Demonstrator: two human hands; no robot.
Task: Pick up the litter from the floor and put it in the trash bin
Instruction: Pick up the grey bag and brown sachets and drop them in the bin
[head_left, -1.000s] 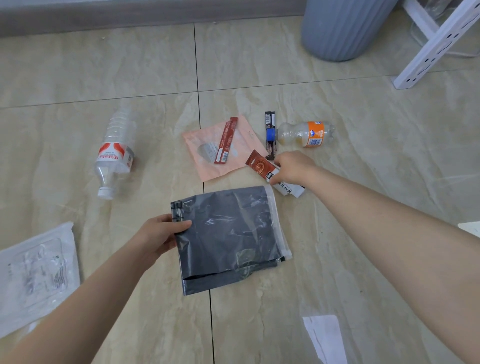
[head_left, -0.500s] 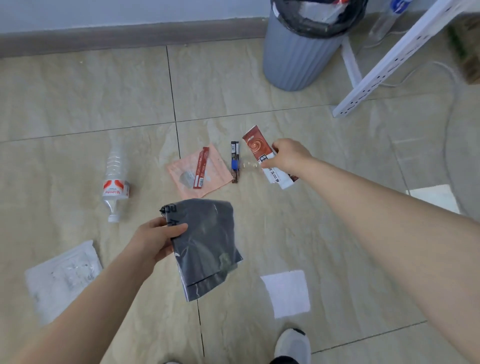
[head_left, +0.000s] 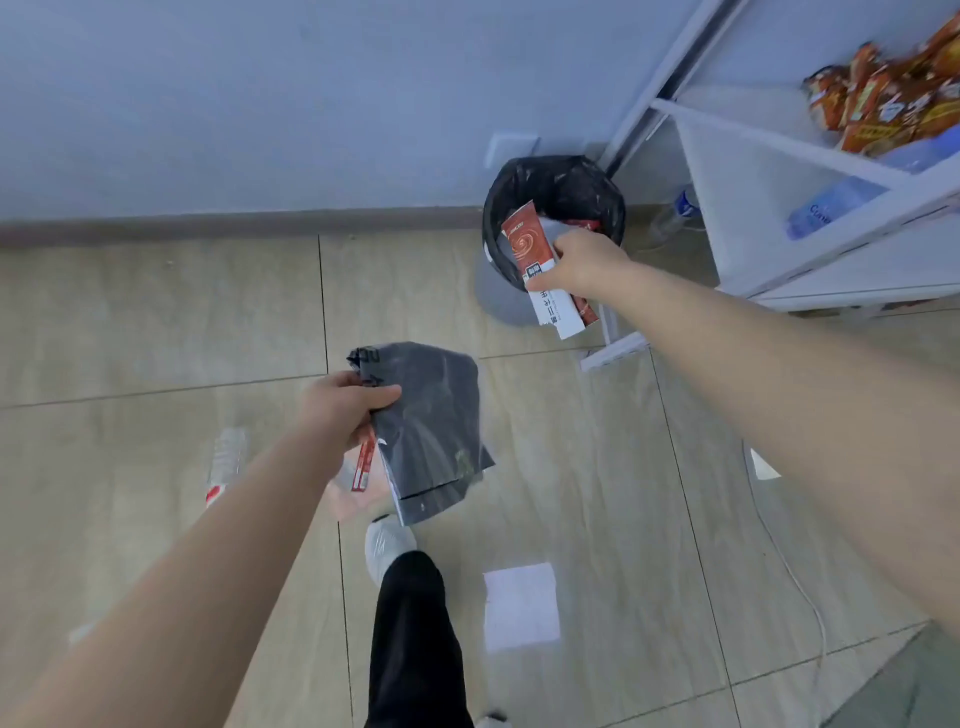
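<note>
My right hand (head_left: 582, 262) grips a red and white packet (head_left: 535, 260) over the near rim of the grey trash bin (head_left: 498, 296), which has a black liner and litter inside. My left hand (head_left: 345, 408) holds a dark grey plastic bag (head_left: 431, 431) by its top corner, hanging above the floor. Below that bag lie a pink pouch (head_left: 358, 499) with a red stick wrapper (head_left: 363, 462) on it. A clear water bottle (head_left: 226, 462) with a red label lies on the tiles to the left, partly behind my left forearm.
A white shelf unit (head_left: 779, 171) with orange snack packs and water bottles stands right of the bin. A white paper square (head_left: 522, 605) lies on the floor. My leg and white shoe (head_left: 387, 545) are below the bag. A white cable (head_left: 795, 577) runs along the right.
I have stood up and stepped toward the bin. My right hand carried the red packet up over the bin's rim, and my left hand lifted the dark bag higher.
</note>
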